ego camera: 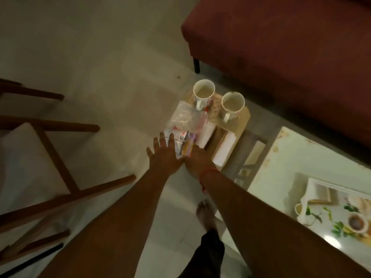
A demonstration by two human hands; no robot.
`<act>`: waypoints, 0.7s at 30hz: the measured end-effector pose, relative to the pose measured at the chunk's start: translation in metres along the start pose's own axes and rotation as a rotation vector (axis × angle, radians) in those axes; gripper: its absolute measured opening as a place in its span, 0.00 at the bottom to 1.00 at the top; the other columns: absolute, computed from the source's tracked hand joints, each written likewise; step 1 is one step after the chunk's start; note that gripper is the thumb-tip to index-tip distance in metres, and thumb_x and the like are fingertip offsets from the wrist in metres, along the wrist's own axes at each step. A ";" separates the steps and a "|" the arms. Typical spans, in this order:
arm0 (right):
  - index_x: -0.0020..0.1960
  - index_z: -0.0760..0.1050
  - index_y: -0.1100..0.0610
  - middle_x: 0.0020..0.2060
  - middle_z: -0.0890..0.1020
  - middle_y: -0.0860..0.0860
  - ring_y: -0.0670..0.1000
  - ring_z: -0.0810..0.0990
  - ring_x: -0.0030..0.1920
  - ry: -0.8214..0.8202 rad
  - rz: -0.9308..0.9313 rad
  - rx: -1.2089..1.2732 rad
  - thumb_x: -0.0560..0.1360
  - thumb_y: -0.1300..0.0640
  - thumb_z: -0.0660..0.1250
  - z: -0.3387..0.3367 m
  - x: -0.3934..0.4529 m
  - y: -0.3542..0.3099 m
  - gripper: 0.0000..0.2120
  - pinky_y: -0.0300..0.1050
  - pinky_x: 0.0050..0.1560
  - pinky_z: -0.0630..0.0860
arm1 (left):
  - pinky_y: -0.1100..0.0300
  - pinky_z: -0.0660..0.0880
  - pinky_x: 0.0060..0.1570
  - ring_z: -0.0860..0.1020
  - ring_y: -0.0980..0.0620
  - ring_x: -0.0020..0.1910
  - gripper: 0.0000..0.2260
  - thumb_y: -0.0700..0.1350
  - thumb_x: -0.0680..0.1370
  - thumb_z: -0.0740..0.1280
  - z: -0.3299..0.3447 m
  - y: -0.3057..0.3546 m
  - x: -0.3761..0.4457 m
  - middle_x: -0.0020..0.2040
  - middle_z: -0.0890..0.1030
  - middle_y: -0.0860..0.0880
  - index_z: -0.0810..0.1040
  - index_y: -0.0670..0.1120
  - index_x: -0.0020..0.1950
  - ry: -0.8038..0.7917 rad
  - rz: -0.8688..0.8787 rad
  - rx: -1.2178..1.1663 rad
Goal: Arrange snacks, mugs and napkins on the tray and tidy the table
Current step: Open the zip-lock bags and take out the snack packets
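Two white mugs [203, 90] [232, 102] filled with a pale drink stand at the far end of a small wooden stand [244, 117]. In front of them lie a clear plastic bag [185, 117], several snack packets [181, 137] and white napkins [224, 148]. My left hand [163, 155] is open with fingers spread, over the near edge of the packets. Beside it, my right hand [197, 160] grips an orange-yellow biscuit packet [188, 146]; its fingers are hidden. The floral tray [313, 184] sits on a white table at the lower right, away from both hands.
A maroon sofa [281, 47] fills the upper right behind the stand. The white table [291, 153] is right of my right arm. A wooden chair [60, 157] with a white cushion stands on the left. My bare foot [206, 214] is on the tiled floor.
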State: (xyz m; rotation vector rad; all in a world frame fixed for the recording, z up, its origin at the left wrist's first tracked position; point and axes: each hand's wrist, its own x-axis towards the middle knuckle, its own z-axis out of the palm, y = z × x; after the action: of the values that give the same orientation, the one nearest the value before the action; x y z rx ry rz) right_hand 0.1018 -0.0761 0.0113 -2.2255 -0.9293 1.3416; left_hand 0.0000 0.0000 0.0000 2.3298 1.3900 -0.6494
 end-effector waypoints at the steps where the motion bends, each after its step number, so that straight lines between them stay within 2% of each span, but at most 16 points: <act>1: 0.73 0.64 0.60 0.67 0.74 0.61 0.62 0.75 0.65 0.021 0.042 0.081 0.78 0.52 0.61 0.012 0.014 -0.008 0.25 0.51 0.64 0.73 | 0.34 0.52 0.73 0.46 0.38 0.79 0.39 0.61 0.78 0.61 0.003 -0.003 0.009 0.81 0.43 0.42 0.43 0.50 0.80 0.003 -0.017 -0.023; 4: 0.78 0.55 0.58 0.75 0.65 0.60 0.62 0.67 0.73 0.104 0.141 0.406 0.74 0.51 0.63 0.028 0.041 -0.029 0.36 0.55 0.71 0.68 | 0.35 0.52 0.74 0.46 0.39 0.80 0.34 0.56 0.81 0.58 0.009 -0.012 0.037 0.81 0.42 0.42 0.43 0.51 0.80 -0.013 -0.109 -0.170; 7: 0.78 0.53 0.58 0.73 0.64 0.61 0.62 0.69 0.71 0.189 0.280 0.492 0.78 0.53 0.63 0.034 0.063 -0.032 0.33 0.52 0.71 0.68 | 0.39 0.56 0.74 0.52 0.37 0.78 0.37 0.59 0.80 0.61 0.019 -0.019 0.059 0.80 0.47 0.39 0.42 0.50 0.80 -0.101 -0.151 -0.401; 10: 0.74 0.56 0.57 0.66 0.73 0.60 0.62 0.75 0.63 0.289 0.354 0.560 0.78 0.51 0.62 0.036 0.077 -0.025 0.28 0.54 0.62 0.74 | 0.44 0.65 0.68 0.63 0.36 0.73 0.44 0.63 0.75 0.67 0.025 -0.024 0.068 0.76 0.59 0.38 0.45 0.50 0.80 -0.093 -0.156 -0.564; 13: 0.68 0.58 0.57 0.57 0.78 0.56 0.58 0.80 0.51 0.292 0.361 0.621 0.79 0.52 0.62 0.035 0.077 -0.023 0.22 0.44 0.44 0.76 | 0.44 0.68 0.65 0.65 0.37 0.71 0.48 0.57 0.71 0.74 0.026 -0.032 0.070 0.73 0.61 0.39 0.46 0.51 0.80 -0.065 -0.168 -0.646; 15: 0.66 0.60 0.56 0.52 0.79 0.56 0.57 0.81 0.50 0.275 0.353 0.661 0.78 0.52 0.64 0.033 0.073 -0.026 0.21 0.48 0.47 0.78 | 0.46 0.70 0.65 0.65 0.38 0.71 0.47 0.53 0.71 0.74 0.024 -0.039 0.070 0.73 0.61 0.40 0.48 0.52 0.80 -0.064 -0.205 -0.755; 18: 0.69 0.62 0.54 0.55 0.80 0.54 0.57 0.81 0.52 0.224 0.307 0.670 0.75 0.53 0.66 0.032 0.058 -0.039 0.25 0.53 0.57 0.78 | 0.54 0.73 0.59 0.69 0.42 0.70 0.46 0.52 0.68 0.76 0.020 -0.053 0.057 0.75 0.63 0.42 0.54 0.53 0.79 -0.050 -0.253 -1.031; 19: 0.69 0.63 0.53 0.56 0.81 0.53 0.57 0.80 0.53 0.195 0.265 0.641 0.75 0.53 0.66 0.032 0.052 -0.043 0.25 0.51 0.58 0.77 | 0.53 0.76 0.57 0.73 0.43 0.68 0.45 0.52 0.66 0.76 0.018 -0.058 0.049 0.74 0.66 0.43 0.57 0.54 0.79 -0.055 -0.260 -1.144; 21: 0.69 0.66 0.53 0.54 0.79 0.50 0.53 0.78 0.52 0.160 0.171 0.570 0.76 0.53 0.65 0.030 0.034 -0.050 0.22 0.45 0.55 0.74 | 0.52 0.78 0.55 0.77 0.46 0.62 0.38 0.47 0.71 0.74 0.012 -0.065 0.025 0.70 0.72 0.46 0.60 0.53 0.77 -0.064 -0.276 -1.355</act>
State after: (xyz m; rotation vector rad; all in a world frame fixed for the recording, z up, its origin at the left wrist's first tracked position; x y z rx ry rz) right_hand 0.0694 -0.0168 0.0066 -1.9499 -0.2532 1.2748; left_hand -0.0493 0.0416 -0.0276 1.0395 1.4181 0.1907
